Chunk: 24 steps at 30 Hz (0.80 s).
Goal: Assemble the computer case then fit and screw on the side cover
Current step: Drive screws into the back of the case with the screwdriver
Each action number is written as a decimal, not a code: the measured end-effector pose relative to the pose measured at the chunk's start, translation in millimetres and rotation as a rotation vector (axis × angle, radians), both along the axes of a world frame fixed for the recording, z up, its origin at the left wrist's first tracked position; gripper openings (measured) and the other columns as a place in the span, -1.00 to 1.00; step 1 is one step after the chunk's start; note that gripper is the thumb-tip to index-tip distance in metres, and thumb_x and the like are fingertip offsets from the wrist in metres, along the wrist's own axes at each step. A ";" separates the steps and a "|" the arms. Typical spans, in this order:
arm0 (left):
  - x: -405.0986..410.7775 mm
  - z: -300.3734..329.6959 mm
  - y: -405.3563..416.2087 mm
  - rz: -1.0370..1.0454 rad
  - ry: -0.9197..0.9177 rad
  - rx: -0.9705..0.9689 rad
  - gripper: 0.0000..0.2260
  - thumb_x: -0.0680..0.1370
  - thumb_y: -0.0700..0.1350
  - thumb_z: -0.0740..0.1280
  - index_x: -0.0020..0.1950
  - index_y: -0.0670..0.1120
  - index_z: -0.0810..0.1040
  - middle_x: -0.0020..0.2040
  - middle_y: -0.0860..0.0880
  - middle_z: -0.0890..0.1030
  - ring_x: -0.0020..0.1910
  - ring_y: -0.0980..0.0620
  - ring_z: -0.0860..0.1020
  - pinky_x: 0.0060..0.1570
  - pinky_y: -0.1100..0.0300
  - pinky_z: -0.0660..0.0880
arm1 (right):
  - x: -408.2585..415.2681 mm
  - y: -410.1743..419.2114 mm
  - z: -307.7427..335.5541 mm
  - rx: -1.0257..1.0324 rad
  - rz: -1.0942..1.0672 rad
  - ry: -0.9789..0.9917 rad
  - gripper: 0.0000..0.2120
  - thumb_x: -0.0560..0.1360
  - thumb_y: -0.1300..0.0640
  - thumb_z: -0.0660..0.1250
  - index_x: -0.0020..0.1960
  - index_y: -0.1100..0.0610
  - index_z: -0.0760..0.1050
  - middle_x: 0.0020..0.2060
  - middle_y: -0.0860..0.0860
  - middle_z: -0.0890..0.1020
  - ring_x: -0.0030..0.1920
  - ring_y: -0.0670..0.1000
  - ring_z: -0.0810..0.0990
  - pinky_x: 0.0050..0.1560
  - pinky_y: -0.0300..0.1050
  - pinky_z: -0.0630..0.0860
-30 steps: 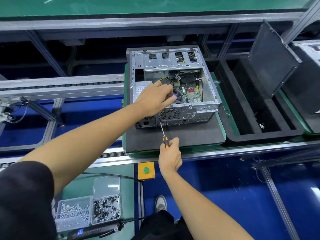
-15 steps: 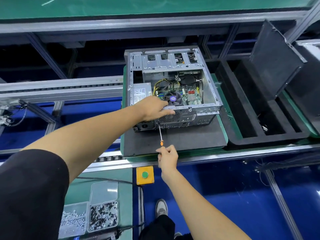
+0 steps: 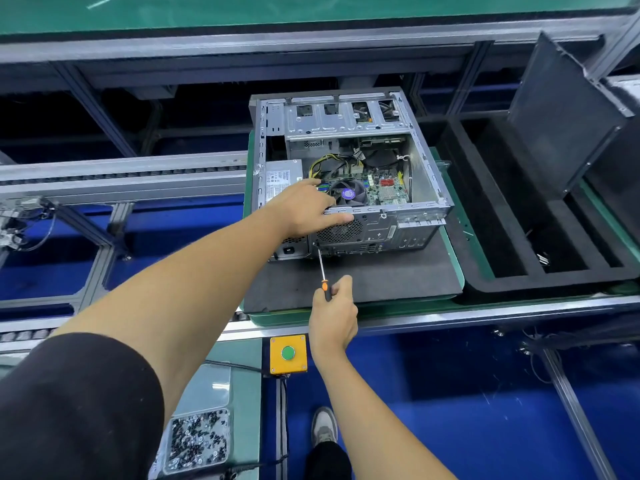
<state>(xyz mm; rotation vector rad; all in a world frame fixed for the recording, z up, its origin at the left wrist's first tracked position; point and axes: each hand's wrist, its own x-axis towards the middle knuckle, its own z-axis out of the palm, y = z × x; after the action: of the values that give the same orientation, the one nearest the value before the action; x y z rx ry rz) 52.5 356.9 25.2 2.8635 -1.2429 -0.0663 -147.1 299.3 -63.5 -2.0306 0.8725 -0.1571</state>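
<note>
Now: left hand (image 3: 304,211) flat on computer case (image 3: 349,174) rear edge, right hand (image 3: 334,308) gripping screwdriver (image 3: 322,268) at rear screw; prob. next, cover.

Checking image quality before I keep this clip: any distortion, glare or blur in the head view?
Head view: wide-angle bend bows the conveyor rails and shelf edge; bright sheen on the lid of the screw box; the computer case, screwdriver and both hands stay fairly sharp, while the sleeve at the near corner is soft.
</note>
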 end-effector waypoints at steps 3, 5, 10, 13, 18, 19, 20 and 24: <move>1.9 -2.6 -0.4 0.007 0.020 -0.023 -0.26 0.54 0.50 -0.09 -0.25 -0.14 0.45 -0.35 -0.13 0.51 -0.17 -0.20 0.54 0.00 -0.06 0.47 | 2.1 -2.3 -6.6 0.302 -0.013 -0.059 -0.77 0.58 0.19 0.29 -0.18 0.08 0.28 -0.36 -0.03 0.58 -0.42 -0.01 0.46 -0.45 -0.13 0.32; 3.4 -4.2 -0.1 0.010 0.018 -0.039 -0.25 0.52 0.52 -0.11 -0.26 -0.14 0.42 -0.39 -0.14 0.48 -0.29 -0.16 0.47 -0.13 -0.05 0.46 | 6.4 -9.1 -8.9 0.836 -0.081 -0.051 -0.74 0.58 0.28 0.28 -0.21 0.11 0.28 -0.41 0.01 0.52 -0.53 -0.03 0.34 -0.52 -0.17 0.22; 1.2 -2.6 1.3 0.004 0.010 -0.083 -0.29 0.52 0.50 -0.07 -0.28 -0.14 0.37 -0.43 -0.11 0.43 -0.36 -0.13 0.44 -0.36 0.02 0.23 | 7.2 -23.6 -7.9 1.330 -0.149 0.026 -0.82 0.55 0.26 0.30 -0.18 0.10 0.36 -0.44 -0.01 0.44 -0.59 -0.08 0.27 -0.60 -0.23 0.11; -1.4 0.6 0.9 0.025 0.035 -0.069 -0.30 0.54 0.48 -0.04 -0.27 -0.16 0.37 -0.42 -0.13 0.43 -0.37 -0.12 0.43 -0.33 0.01 0.30 | 8.2 -14.3 -3.6 0.794 -0.178 -0.076 -0.88 0.52 0.20 0.36 -0.10 0.12 0.40 -0.35 0.06 0.61 -0.53 -0.05 0.45 -0.56 -0.19 0.29; -5.5 4.0 -0.6 0.040 0.052 -0.065 -0.35 0.60 0.41 0.04 -0.28 -0.17 0.37 -0.42 -0.14 0.44 -0.40 -0.10 0.39 -0.30 -0.03 0.32 | 8.6 -4.2 -4.3 -0.043 0.041 -0.092 -0.72 0.51 0.13 0.38 -0.10 -0.01 0.24 -0.36 -0.10 0.52 -0.40 -0.09 0.49 -0.47 -0.17 0.28; -5.4 4.9 -0.7 0.042 0.054 -0.068 -0.36 0.60 0.40 0.04 -0.29 -0.16 0.34 -0.43 -0.13 0.42 -0.41 -0.10 0.37 -0.31 -0.03 0.30 | 9.3 -6.6 -5.3 -0.061 0.062 -0.116 -0.74 0.52 0.17 0.36 -0.13 0.02 0.26 -0.37 -0.08 0.51 -0.41 -0.08 0.46 -0.48 -0.16 0.28; -5.9 5.5 -0.8 0.042 0.056 -0.072 -0.37 0.61 0.40 0.05 -0.30 -0.15 0.32 -0.43 -0.12 0.40 -0.42 -0.09 0.35 -0.32 -0.02 0.27 | 10.1 -10.1 -6.8 0.013 0.061 -0.141 -0.76 0.52 0.21 0.34 -0.16 0.04 0.28 -0.38 -0.04 0.52 -0.43 -0.05 0.44 -0.50 -0.16 0.28; -7.8 8.5 -1.2 0.041 0.071 -0.090 -0.40 0.61 0.39 0.06 -0.30 -0.12 0.30 -0.43 -0.09 0.38 -0.42 -0.07 0.33 -0.36 0.01 0.20 | 16.6 -31.1 -2.6 1.174 -0.120 -0.048 -0.79 0.55 0.31 0.31 -0.17 0.13 0.33 -0.41 0.03 0.51 -0.58 -0.08 0.28 -0.65 -0.25 0.18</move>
<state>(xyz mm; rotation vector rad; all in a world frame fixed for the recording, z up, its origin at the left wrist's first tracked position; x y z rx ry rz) 44.7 355.7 33.8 2.7830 -1.1437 -0.1084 -130.5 268.2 -66.1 -0.8758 0.7728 0.2085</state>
